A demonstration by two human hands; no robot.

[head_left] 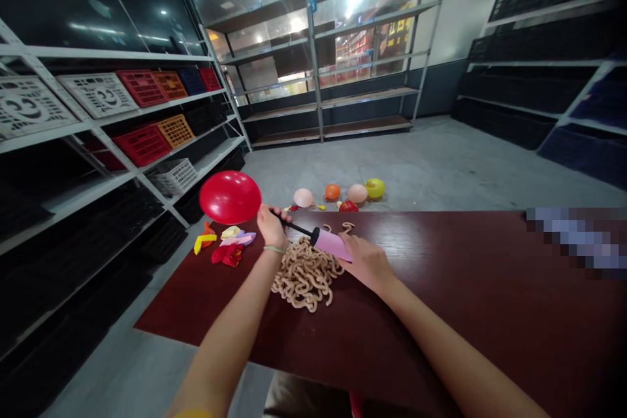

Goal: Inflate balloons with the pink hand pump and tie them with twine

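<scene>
A round, inflated red balloon (230, 197) hangs over the table's left part. My left hand (272, 228) is closed at its neck, around the black end of a hand pump; the join is hidden by my fingers. A black rod runs from there into the pump's pink barrel (333, 244), which my right hand (368, 264) grips at the other end. Below the pump lies a heap of beige, curled, rope-like pieces (306, 277). Left of it are flat balloons: yellow (204, 242), lilac (240, 238) and red (227, 255).
The dark red table (460, 287) spans the front. Beyond its far edge, on the floor, are inflated balloons: pale pink (304, 197), orange (332, 192) and yellow (375, 188). Shelves with crates (142, 144) stand left; a metal rack (318, 104) stands behind. A pixelated patch covers the table's right.
</scene>
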